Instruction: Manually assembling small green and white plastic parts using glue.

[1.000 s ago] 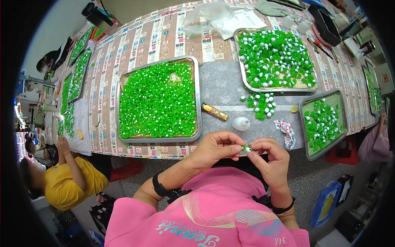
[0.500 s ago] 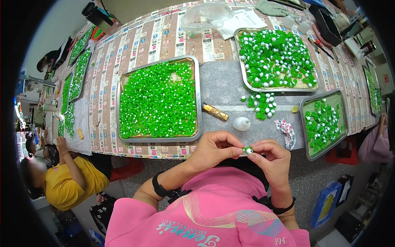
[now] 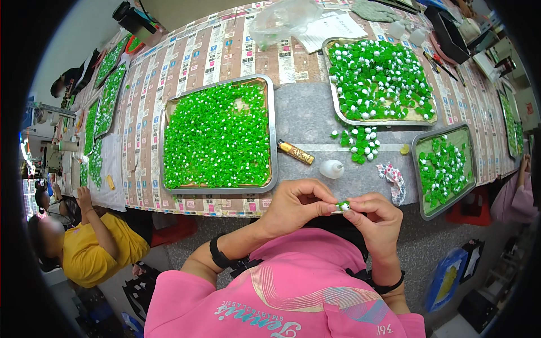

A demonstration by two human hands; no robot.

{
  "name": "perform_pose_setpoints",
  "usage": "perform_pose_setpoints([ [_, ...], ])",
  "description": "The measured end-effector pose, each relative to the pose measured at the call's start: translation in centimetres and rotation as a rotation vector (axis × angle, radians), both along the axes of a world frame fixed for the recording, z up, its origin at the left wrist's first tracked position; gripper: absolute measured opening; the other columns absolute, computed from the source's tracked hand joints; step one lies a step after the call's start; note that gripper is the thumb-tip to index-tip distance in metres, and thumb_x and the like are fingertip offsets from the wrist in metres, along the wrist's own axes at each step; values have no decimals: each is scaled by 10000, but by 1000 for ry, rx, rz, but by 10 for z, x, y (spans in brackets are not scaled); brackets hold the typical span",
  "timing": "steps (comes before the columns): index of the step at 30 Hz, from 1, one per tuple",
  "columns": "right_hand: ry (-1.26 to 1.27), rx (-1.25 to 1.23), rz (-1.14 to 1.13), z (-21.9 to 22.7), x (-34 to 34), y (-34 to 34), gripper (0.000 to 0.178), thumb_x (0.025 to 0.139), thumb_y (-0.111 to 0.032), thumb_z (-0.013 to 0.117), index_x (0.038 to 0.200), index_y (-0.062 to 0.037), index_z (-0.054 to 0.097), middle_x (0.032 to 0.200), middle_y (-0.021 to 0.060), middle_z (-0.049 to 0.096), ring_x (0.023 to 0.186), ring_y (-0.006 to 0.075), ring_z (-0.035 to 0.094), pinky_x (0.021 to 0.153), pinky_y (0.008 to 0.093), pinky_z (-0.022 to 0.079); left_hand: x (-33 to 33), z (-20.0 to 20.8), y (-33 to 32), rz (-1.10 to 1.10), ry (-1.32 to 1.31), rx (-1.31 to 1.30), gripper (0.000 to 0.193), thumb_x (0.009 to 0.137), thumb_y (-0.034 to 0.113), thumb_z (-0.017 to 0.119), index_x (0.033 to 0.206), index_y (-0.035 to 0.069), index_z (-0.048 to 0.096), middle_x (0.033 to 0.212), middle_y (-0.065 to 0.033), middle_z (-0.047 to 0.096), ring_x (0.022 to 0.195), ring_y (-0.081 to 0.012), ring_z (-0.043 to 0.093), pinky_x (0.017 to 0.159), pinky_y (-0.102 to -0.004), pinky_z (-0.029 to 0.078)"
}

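Just off the table's near edge, a small green piece with a white, black-dotted ball (image 3: pixel 344 207) sits between my two hands. My left hand (image 3: pixel 296 207) pinches it from the left with thumb and forefinger. From the other side, the thumb and fingertips of my right hand (image 3: pixel 378 222) close on it; the fingertips partly cover it. Beyond my hands a small white bottle (image 3: pixel 331 169) lies on a grey mat (image 3: pixel 298 115), beside a dark-and-gold lighter-shaped object (image 3: pixel 296 152). A loose pile of green-and-white pieces (image 3: pixel 360 145) is farther back on the mat.
A large tray (image 3: pixel 274 135) of small green pieces stands left. Another tray (image 3: pixel 383 122) of green-and-white pieces is at back right, a smaller one (image 3: pixel 417 180) at right. A patterned cloth strip (image 3: pixel 391 180) lies near. At far left sits a person in yellow (image 3: pixel 104 248).
Both hands have shifted very slightly to the right with the piece. The piece has turned a little between the fingertips. The trays and bottle stay where they were.
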State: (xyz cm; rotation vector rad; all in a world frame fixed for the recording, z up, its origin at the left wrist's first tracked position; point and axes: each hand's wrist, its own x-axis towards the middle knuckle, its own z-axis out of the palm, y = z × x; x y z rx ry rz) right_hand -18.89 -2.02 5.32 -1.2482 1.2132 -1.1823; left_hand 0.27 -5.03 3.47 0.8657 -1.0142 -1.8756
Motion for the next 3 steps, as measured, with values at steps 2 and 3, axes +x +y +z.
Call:
perform_pose_setpoints([
  [2, 67, -61, -2, 0, 0, 1, 199, 697, 63, 743, 870, -23, 695, 891, 113, 669, 809, 178, 642, 717, 255, 507, -1, 0, 0, 10, -25, -20, 80, 790, -56, 669, 862, -39, 640, 889, -126, 625, 782, -159, 624, 701, -258, 524],
  [3, 114, -100, 7, -1, 0, 2, 209, 701, 58, 745, 886, -29, 697, 899, 115, 668, 813, 182, 643, 723, 255, 508, -1, -1, 1, 11, -26, -18, 80, 790, -56, 669, 862, -39, 640, 889, -126, 625, 782, -159, 624, 701, -258, 524],
])
